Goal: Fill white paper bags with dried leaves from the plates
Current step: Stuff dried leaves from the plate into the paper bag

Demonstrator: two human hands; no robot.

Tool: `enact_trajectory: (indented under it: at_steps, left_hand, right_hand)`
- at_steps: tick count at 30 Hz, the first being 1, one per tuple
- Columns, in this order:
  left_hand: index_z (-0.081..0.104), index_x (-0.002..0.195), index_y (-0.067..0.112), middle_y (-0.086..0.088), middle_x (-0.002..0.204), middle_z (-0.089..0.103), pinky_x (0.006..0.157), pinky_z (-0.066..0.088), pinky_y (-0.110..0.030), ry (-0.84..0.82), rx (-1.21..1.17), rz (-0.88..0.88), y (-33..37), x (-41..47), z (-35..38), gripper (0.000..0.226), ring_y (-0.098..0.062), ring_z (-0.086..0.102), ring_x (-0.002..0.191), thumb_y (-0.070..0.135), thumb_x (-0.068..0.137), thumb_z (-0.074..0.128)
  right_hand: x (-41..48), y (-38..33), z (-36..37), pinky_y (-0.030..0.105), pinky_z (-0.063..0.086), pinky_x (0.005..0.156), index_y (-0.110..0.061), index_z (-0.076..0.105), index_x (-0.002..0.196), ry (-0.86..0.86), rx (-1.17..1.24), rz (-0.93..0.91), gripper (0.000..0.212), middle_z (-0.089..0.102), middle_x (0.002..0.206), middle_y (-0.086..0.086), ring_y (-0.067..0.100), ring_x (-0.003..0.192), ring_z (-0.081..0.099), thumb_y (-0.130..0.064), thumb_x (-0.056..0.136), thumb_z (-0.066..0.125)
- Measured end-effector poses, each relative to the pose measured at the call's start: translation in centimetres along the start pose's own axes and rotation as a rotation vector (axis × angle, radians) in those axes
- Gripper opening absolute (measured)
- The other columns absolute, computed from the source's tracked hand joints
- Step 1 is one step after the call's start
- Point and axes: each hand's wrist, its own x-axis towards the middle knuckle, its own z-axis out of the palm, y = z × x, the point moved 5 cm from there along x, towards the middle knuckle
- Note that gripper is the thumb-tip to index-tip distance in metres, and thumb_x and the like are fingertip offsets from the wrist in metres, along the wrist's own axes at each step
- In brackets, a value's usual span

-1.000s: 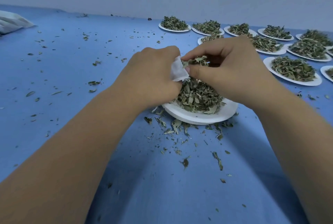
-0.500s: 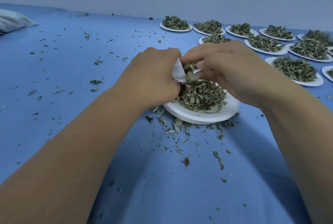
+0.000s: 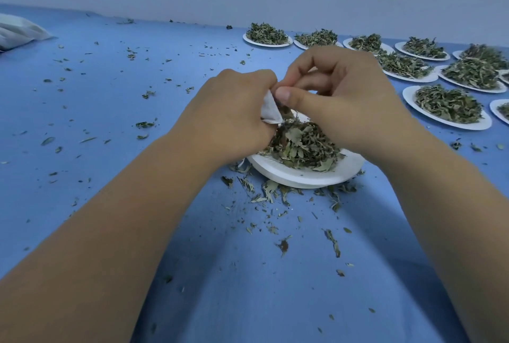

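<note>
A white plate with a heap of dried leaves sits on the blue table in front of me. Above its left side my left hand is closed around a small white paper bag, most of which is hidden in the fist. My right hand hovers over the heap, thumb and forefinger pinched together at the bag's mouth. I cannot tell whether any leaves are between those fingers.
Several more white plates heaped with dried leaves stand in rows at the back right. Leaf crumbs litter the blue table, thickest in front of the near plate. A white bag-like bundle lies at the far left edge.
My right hand held a pinch of leaves above the bag, pushed it down at the bag's mouth, and now its fingertips are pinched there with no leaves showing. The left hand has stayed put.
</note>
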Motion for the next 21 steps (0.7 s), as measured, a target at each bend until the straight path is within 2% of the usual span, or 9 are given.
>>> enact_trajectory:
  at_steps: [3,5,7,8,11,13,15,18,21]
  left_hand:
    - [0.043,0.079,0.030,0.007,0.057,0.039,0.050,0.025,-0.027,0.013,-0.003,0.002,-0.1,0.0,0.0,0.016,-0.009,0.038,0.052,0.025,0.069,0.054]
    - [0.041,0.073,0.031,0.008,0.056,0.040,0.049,0.024,-0.026,0.027,-0.004,0.024,0.1,0.0,0.1,0.015,-0.007,0.039,0.052,0.025,0.071,0.055]
    - [0.030,0.066,0.033,0.008,0.055,0.036,0.050,0.023,-0.027,0.040,-0.013,0.044,0.3,0.0,0.1,0.027,-0.008,0.035,0.051,0.024,0.071,0.055]
    - [0.028,0.066,0.033,0.008,0.056,0.035,0.050,0.024,-0.028,0.040,-0.009,0.042,0.3,0.0,0.2,0.030,-0.009,0.034,0.051,0.023,0.072,0.055]
    - [0.033,0.069,0.033,0.008,0.055,0.036,0.049,0.024,-0.027,0.062,-0.016,0.025,-0.2,0.1,0.1,0.030,-0.008,0.034,0.050,0.017,0.072,0.059]
    - [0.051,0.081,0.030,0.007,0.062,0.052,0.049,0.033,-0.029,0.091,-0.059,-0.003,-0.5,0.0,-0.1,0.013,-0.008,0.045,0.054,0.020,0.075,0.057]
    - [0.060,0.092,0.024,0.006,0.070,0.061,0.050,0.040,-0.030,0.129,-0.091,-0.026,-0.6,-0.1,-0.3,0.018,-0.009,0.050,0.057,0.024,0.076,0.052]
    - [0.054,0.086,0.030,0.010,0.066,0.055,0.048,0.032,-0.026,0.125,-0.122,-0.061,-0.8,-0.1,-0.1,0.016,-0.005,0.046,0.055,0.026,0.072,0.049]
    - [0.051,0.087,0.038,0.019,0.073,0.056,0.051,0.034,-0.022,0.110,-0.163,-0.093,-1.3,0.0,-0.1,0.020,0.000,0.051,0.064,0.026,0.072,0.056]
  right_hand:
    - [-0.2,0.1,-0.6,0.002,0.035,0.068,-0.025,0.076,0.084,0.009,-0.154,-0.040,0.006,0.073,0.086,-0.018,-0.012,0.075,0.060,-0.020,0.086,0.078]
    - [-0.1,0.4,0.1,0.002,0.030,0.083,-0.026,0.078,0.085,-0.083,-0.206,-0.017,0.008,0.069,0.114,-0.020,-0.014,0.107,0.054,-0.023,0.089,0.071]
    - [-0.1,0.7,1.1,0.009,0.020,0.098,-0.018,0.078,0.091,-0.221,-0.148,0.054,0.028,0.047,0.150,-0.019,-0.007,0.140,0.030,-0.034,0.088,0.055]
    - [-0.2,0.7,1.4,0.012,0.017,0.102,-0.018,0.078,0.094,-0.264,-0.105,0.077,0.037,0.036,0.158,-0.020,-0.007,0.146,0.021,-0.036,0.084,0.047]
    - [-0.5,-0.1,1.2,0.017,0.022,0.112,-0.043,0.077,0.090,-0.225,-0.039,0.032,0.038,0.042,0.155,-0.021,-0.013,0.143,0.026,-0.029,0.082,0.042]
    - [-0.5,-0.1,0.2,0.025,0.030,0.114,-0.041,0.075,0.087,-0.103,-0.017,0.005,0.037,0.053,0.147,-0.019,-0.014,0.136,0.037,-0.021,0.081,0.044]
    - [-0.5,0.0,-0.1,0.026,0.032,0.114,-0.039,0.075,0.091,-0.061,-0.019,-0.006,0.038,0.055,0.146,-0.017,-0.012,0.136,0.039,-0.019,0.080,0.045]
    - [-0.6,0.3,0.3,0.032,0.034,0.117,-0.041,0.073,0.102,-0.074,-0.062,-0.047,0.039,0.056,0.145,-0.015,-0.007,0.139,0.040,-0.017,0.083,0.048]
    - [-0.6,0.2,-0.2,0.037,0.048,0.103,-0.032,0.073,0.107,-0.012,-0.100,-0.087,0.027,0.068,0.125,-0.020,-0.004,0.124,0.057,-0.020,0.087,0.060]
